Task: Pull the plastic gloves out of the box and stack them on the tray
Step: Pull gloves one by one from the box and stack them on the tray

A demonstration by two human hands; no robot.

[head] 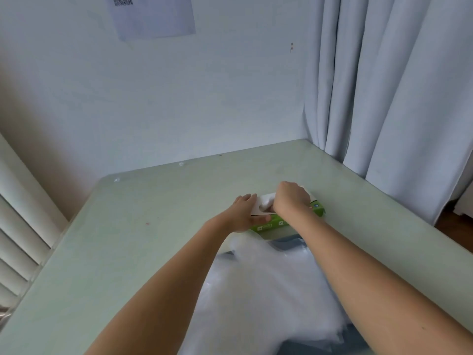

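A green and white glove box [277, 222] lies on the pale green table [143, 226], beyond the tray. My left hand [244, 211] holds the box's left end, thumb along its front side. My right hand [290, 197] is curled over the opening in the top of the box, fingers down at the clear plastic inside; what the fingertips pinch is hidden. A thick pile of clear plastic gloves [266, 290] covers the dark blue-grey tray [289, 243], whose far rim shows just in front of the box.
A wall stands behind the table and a grey curtain [389, 85] hangs along its right side. White slats [18, 239] run along the left edge. A sheet of paper [153, 16] is stuck on the wall.
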